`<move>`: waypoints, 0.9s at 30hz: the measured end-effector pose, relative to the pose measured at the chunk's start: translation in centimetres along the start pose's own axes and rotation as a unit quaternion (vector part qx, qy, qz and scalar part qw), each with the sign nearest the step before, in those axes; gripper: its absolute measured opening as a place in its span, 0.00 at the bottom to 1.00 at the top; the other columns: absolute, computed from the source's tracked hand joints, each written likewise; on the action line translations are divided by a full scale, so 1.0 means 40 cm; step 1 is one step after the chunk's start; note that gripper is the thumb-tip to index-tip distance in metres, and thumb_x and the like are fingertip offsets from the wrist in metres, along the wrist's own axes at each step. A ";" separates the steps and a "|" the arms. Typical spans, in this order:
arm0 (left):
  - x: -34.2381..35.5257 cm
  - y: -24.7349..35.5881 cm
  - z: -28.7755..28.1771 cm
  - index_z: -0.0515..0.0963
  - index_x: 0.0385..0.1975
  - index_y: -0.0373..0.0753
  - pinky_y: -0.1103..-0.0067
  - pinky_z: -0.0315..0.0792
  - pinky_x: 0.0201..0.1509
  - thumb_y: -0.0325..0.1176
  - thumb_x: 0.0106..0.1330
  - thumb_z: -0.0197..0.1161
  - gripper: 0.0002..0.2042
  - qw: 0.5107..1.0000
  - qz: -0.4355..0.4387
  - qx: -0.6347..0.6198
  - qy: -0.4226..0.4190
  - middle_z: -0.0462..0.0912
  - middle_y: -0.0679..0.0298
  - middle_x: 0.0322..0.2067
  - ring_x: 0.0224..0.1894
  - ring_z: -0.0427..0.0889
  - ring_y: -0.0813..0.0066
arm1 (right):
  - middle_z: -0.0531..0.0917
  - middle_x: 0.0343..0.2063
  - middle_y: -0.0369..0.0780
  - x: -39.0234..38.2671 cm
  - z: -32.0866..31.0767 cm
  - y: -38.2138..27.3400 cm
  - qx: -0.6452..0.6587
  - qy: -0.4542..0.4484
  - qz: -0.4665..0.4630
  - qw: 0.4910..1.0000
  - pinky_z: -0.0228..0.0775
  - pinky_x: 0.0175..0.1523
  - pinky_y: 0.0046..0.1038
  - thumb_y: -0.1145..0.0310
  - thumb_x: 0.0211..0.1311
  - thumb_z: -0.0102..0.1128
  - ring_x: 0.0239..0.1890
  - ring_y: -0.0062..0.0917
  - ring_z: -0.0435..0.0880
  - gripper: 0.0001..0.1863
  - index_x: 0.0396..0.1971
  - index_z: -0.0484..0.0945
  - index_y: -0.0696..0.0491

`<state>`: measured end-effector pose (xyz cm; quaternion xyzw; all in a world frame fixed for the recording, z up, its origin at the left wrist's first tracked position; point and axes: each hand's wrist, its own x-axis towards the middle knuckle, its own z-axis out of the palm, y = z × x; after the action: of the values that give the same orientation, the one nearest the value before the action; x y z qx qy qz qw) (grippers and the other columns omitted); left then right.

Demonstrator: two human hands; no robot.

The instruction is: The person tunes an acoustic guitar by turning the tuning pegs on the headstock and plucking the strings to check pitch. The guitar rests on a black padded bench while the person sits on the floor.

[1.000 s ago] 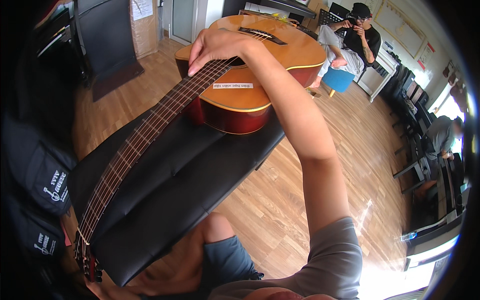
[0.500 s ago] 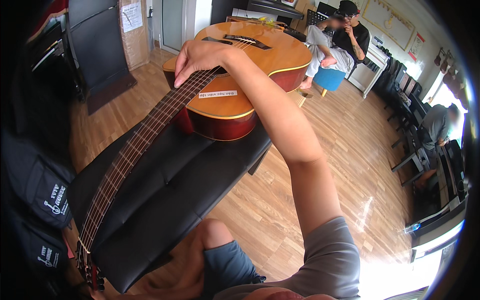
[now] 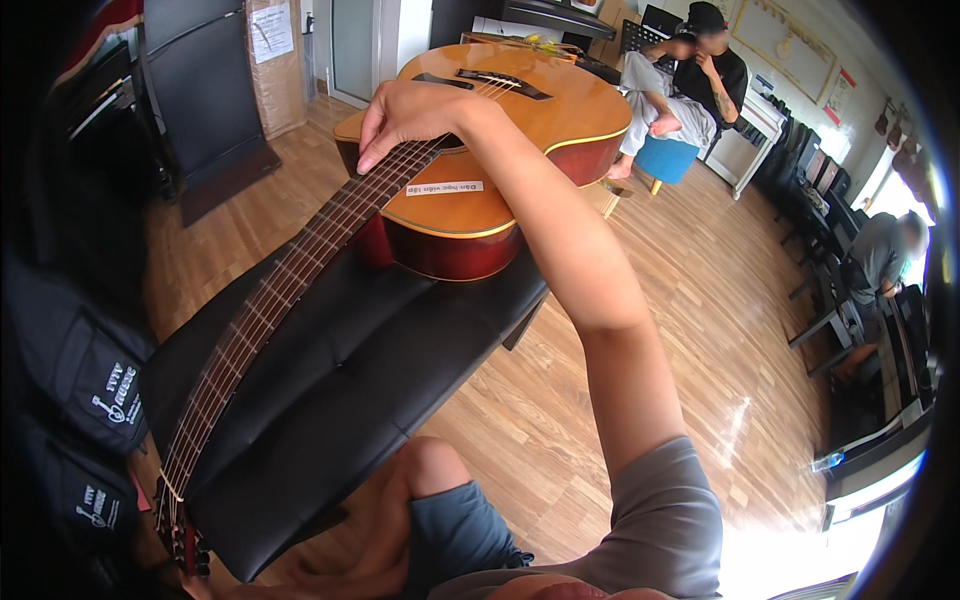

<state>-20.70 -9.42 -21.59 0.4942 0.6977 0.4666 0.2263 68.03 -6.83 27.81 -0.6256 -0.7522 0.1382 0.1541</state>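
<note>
An acoustic guitar (image 3: 560,110) with a glossy amber top and red sides lies face up along a black padded bench (image 3: 370,380). Its long fretboard (image 3: 290,270) reaches toward me at the lower left. My right hand (image 3: 410,112) arches over the strings where the neck meets the body. Its fingers bend down, drawn in toward the thumb at the fretboard's edge; the palm hides most of them. Beside the tuning pegs of the headstock (image 3: 182,545), only a dim bit of my left hand (image 3: 198,588) shows at the picture's lower edge, its fingers not readable.
Black bags (image 3: 85,370) stand along the left side. One person (image 3: 712,85) sits on a blue stool (image 3: 665,160) beyond the guitar. Another person (image 3: 880,260) is at the far right, by a row of keyboards (image 3: 905,350). Wooden floor (image 3: 650,400) lies right of the bench.
The whole view has shifted slightly, so guitar, bench and room sit a little farther right. My right hand stays over the same part of the strings.
</note>
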 end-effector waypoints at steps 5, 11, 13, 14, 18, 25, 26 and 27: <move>-0.012 -0.018 -0.025 0.80 0.48 0.35 0.77 0.70 0.27 0.42 0.73 0.57 0.16 1.000 -0.005 -0.005 0.003 0.82 0.66 0.34 0.33 0.80 0.76 | 0.91 0.29 0.35 0.002 0.002 -0.003 -0.008 0.004 -0.011 1.000 0.75 0.42 0.23 0.56 0.53 0.82 0.33 0.19 0.86 0.16 0.35 0.92 0.52; -0.030 -0.062 -0.077 0.80 0.48 0.35 0.77 0.70 0.27 0.42 0.73 0.57 0.16 1.000 -0.010 -0.025 0.011 0.82 0.66 0.34 0.33 0.80 0.76 | 0.91 0.31 0.35 0.007 0.005 0.008 -0.005 0.004 -0.010 1.000 0.76 0.45 0.23 0.56 0.53 0.82 0.35 0.19 0.87 0.17 0.36 0.92 0.53; -0.039 -0.079 -0.101 0.80 0.48 0.35 0.77 0.70 0.27 0.42 0.73 0.57 0.16 0.999 -0.012 -0.033 0.016 0.82 0.66 0.34 0.33 0.80 0.76 | 0.91 0.32 0.35 0.012 0.006 0.013 -0.009 0.007 -0.018 1.000 0.76 0.45 0.23 0.55 0.53 0.82 0.36 0.19 0.88 0.18 0.37 0.92 0.53; -0.046 -0.086 -0.112 0.80 0.48 0.35 0.77 0.70 0.27 0.42 0.73 0.57 0.16 0.999 -0.011 -0.039 0.015 0.82 0.66 0.34 0.33 0.80 0.76 | 0.91 0.31 0.35 0.014 0.007 0.014 -0.007 0.007 -0.020 1.000 0.76 0.45 0.23 0.55 0.53 0.82 0.36 0.19 0.87 0.18 0.37 0.92 0.53; -0.065 -0.086 -0.090 0.80 0.48 0.36 0.78 0.69 0.27 0.44 0.73 0.56 0.17 0.992 -0.037 -0.058 -0.104 0.81 0.68 0.34 0.33 0.79 0.78 | 0.91 0.31 0.36 0.011 0.006 0.008 -0.020 -0.002 -0.020 1.000 0.77 0.45 0.24 0.55 0.55 0.81 0.35 0.20 0.87 0.18 0.37 0.92 0.54; -0.067 -0.072 -0.111 0.82 0.43 0.36 0.80 0.65 0.22 0.39 0.67 0.64 0.13 0.998 0.055 0.021 -0.011 0.77 0.70 0.24 0.22 0.73 0.81 | 0.90 0.29 0.35 0.004 0.003 0.008 -0.021 0.000 -0.027 0.999 0.76 0.45 0.24 0.56 0.58 0.79 0.35 0.20 0.86 0.16 0.37 0.91 0.54; -0.075 -0.081 -0.118 0.81 0.43 0.37 0.81 0.64 0.22 0.38 0.67 0.65 0.12 0.998 0.063 0.017 -0.002 0.77 0.70 0.24 0.22 0.73 0.82 | 0.90 0.29 0.35 0.011 0.007 0.005 -0.024 0.003 -0.034 0.999 0.76 0.45 0.24 0.56 0.58 0.79 0.35 0.19 0.86 0.16 0.37 0.91 0.54; -0.080 -0.088 -0.125 0.81 0.44 0.37 0.81 0.64 0.22 0.37 0.67 0.65 0.12 0.997 0.072 0.014 0.007 0.77 0.71 0.24 0.22 0.73 0.83 | 0.90 0.29 0.35 0.018 0.011 0.002 -0.026 0.007 -0.040 0.999 0.76 0.45 0.24 0.57 0.58 0.79 0.35 0.19 0.86 0.16 0.37 0.91 0.54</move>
<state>-24.95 -14.72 -22.81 0.5431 0.6685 0.4751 0.1804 67.81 -6.13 27.41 -0.5999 -0.7787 0.1082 0.1482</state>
